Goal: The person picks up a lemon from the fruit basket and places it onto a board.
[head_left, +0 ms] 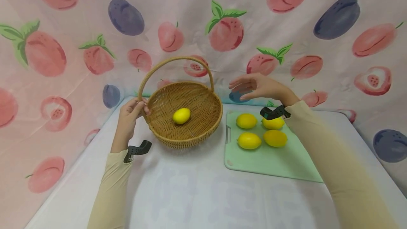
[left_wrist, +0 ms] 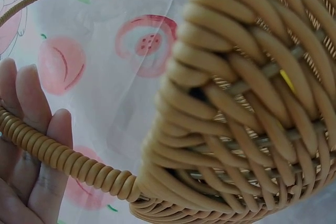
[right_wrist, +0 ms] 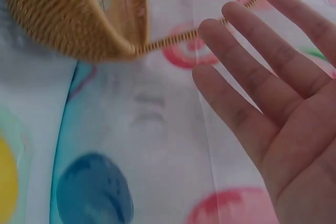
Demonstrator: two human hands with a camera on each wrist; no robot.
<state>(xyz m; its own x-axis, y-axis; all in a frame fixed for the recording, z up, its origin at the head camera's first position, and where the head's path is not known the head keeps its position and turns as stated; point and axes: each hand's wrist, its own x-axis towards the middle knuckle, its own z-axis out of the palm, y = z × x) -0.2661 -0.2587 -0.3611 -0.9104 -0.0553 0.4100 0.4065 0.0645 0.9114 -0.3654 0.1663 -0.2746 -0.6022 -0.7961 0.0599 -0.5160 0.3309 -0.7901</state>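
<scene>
A wicker basket (head_left: pixel 190 133) with a tall arched handle stands tilted toward the head camera, and one lemon (head_left: pixel 181 116) lies inside it. My left hand (head_left: pixel 131 114) grips the lower left end of the handle. Seen from the left wrist, the fingers (left_wrist: pixel 34 95) pass behind the coiled handle (left_wrist: pixel 68 158), beside the woven side. Right of the basket, my right hand (head_left: pixel 259 87) is raised in the air with nothing in it. Its fingers (right_wrist: pixel 257 77) are spread and nearly straight in the right wrist view, pointing toward the basket.
Several more lemons (head_left: pixel 249 140) lie in a cluster on a light green cutting board (head_left: pixel 254 165) at the right, below the right hand. A white cloth (head_left: pixel 190 190) covers the table. Behind it hangs a fruit-print curtain (head_left: pixel 190 10).
</scene>
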